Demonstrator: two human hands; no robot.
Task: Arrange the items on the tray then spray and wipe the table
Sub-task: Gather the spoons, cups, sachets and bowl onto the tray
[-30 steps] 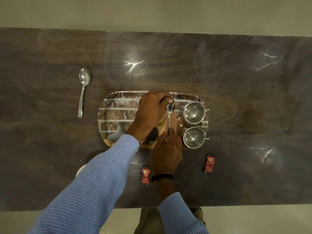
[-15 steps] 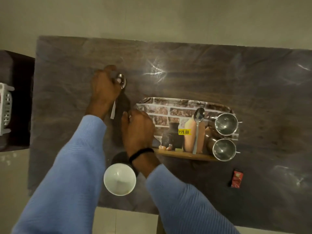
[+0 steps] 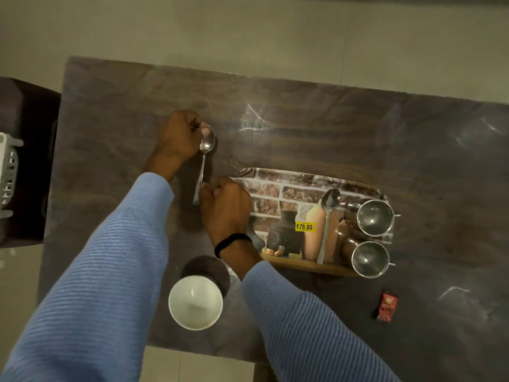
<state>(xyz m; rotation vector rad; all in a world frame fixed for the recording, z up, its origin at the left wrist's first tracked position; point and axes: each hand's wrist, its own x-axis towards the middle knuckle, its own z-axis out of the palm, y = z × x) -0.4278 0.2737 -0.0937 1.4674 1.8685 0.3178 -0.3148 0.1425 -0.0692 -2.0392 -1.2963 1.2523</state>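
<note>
Nearest, the person's right hand (image 3: 225, 208), knuckles up above a blue knit sleeve (image 3: 303, 326), curls its fingers to pinch the handle end of a slim steel spoon (image 3: 203, 166). The spoon is over the dark wood-grain table (image 3: 330, 133), just left of the brick-patterned tray (image 3: 289, 188). Its long axis runs away from the person, bowl farthest, where the left hand (image 3: 179, 139) pinches the bowl with curled fingertips.

I saw a dark brown wood-grained table (image 3: 330, 128), a brick-patterned tray (image 3: 275, 188) with a yellow price sticker (image 3: 305, 226), a white bowl (image 3: 195, 301), a red sachet (image 3: 387, 306), the left silver spoon (image 3: 203, 164), blue ribbed sleeves (image 3: 110, 257) and a black wristband (image 3: 232, 242).
</note>
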